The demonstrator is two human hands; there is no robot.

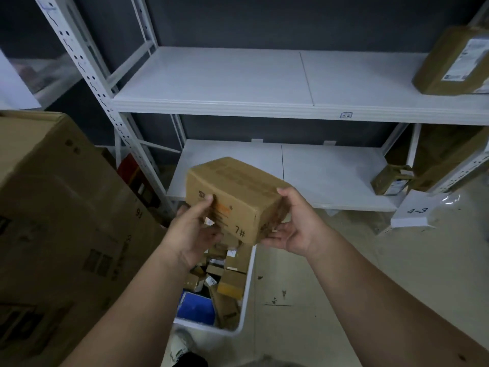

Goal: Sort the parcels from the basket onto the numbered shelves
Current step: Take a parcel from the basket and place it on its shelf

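Note:
I hold a brown cardboard parcel [232, 197] marked "7#" in front of me, above the basket. My left hand [194, 229] grips its near left side, thumb on the front face. My right hand [293, 223] grips its right end, fingers curled under it. Below stands the white basket [247, 295] with several small cardboard parcels and a blue one [195, 308] inside. Ahead are the white shelves: an upper shelf [238, 83] with a small label [345, 115] on its front edge, and a lower shelf [330, 176].
A big cardboard carton [60, 221] fills the left side. One brown parcel [455, 62] lies on the upper shelf at right; smaller parcels [391, 181] sit on the lower shelf at right. A shelf tag reading "4-3" [415, 211] shows at right. Grey floor lies to the right.

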